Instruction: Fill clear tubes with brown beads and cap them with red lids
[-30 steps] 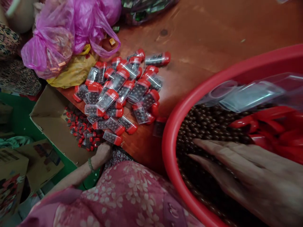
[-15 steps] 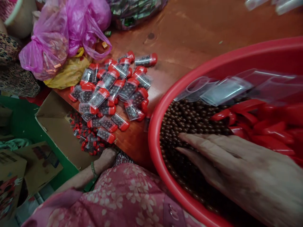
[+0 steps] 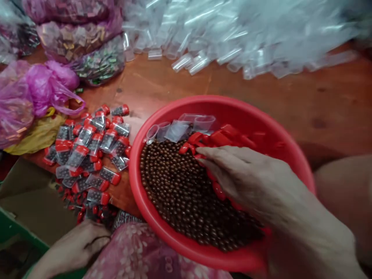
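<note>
My right hand reaches into a red plastic tub. Its fingers are stretched out close together, and the fingertips touch red plastic caps; I see nothing held. Small shiny brown balls fill the near and left part of the tub. Several clear flat tubes lie on the balls along the far wall. My left hand is low beside my lap, at the cardboard box, its fingers curled in; what they hold, if anything, is hidden.
Clear tubes with red caps and dark balls inside are heaped left of the tub, some in the cardboard box. Pink bags stand beyond them. A large pile of clear tubes spreads along the back of the wooden table.
My view has swung right and pulled back. My right hand has moved from the brown balls to the red caps. My left hand stays low by the box.
</note>
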`<state>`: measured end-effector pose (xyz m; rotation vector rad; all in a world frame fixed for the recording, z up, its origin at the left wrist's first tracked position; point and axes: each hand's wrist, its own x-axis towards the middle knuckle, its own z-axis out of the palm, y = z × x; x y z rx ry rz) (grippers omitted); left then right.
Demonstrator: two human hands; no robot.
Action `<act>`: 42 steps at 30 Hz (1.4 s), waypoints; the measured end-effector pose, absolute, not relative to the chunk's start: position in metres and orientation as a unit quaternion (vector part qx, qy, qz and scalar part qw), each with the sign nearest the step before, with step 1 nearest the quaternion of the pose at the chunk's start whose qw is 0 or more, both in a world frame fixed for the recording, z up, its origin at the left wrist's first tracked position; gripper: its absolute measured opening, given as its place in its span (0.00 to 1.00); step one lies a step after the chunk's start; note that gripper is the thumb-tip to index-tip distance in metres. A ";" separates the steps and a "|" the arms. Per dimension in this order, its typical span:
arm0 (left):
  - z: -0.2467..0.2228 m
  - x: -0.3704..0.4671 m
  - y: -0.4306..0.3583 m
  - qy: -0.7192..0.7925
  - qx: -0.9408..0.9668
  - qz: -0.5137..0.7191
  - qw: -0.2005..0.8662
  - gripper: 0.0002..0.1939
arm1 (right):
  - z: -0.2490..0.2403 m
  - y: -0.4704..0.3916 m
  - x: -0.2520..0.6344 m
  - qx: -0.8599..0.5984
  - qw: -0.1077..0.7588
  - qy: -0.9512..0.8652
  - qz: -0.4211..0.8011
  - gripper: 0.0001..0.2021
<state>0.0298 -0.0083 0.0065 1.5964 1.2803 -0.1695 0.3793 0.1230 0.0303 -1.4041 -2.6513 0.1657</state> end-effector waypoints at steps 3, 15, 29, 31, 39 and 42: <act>0.043 0.045 0.023 0.498 0.735 0.032 0.460 0.13 | 0.031 0.125 0.390 -0.485 0.022 -0.866 0.117 0.13; 0.041 0.169 0.162 0.388 0.918 0.007 0.079 0.10 | 0.014 0.167 0.370 -0.457 -0.070 -0.878 0.124 0.14; 0.007 0.231 0.203 0.430 0.902 -0.051 -0.002 0.12 | -0.001 0.172 0.386 -0.423 -0.080 -0.894 0.124 0.09; 0.006 0.229 0.206 0.424 0.904 -0.042 0.015 0.12 | -0.001 0.173 0.392 -0.425 -0.067 -0.892 0.140 0.09; 0.027 0.201 0.186 0.405 0.892 0.132 0.154 0.15 | 0.021 0.159 0.412 -0.506 0.155 -0.801 0.280 0.15; 0.025 0.196 0.167 0.397 0.857 0.253 0.209 0.18 | 0.025 0.146 0.397 -0.519 0.330 -0.628 0.477 0.17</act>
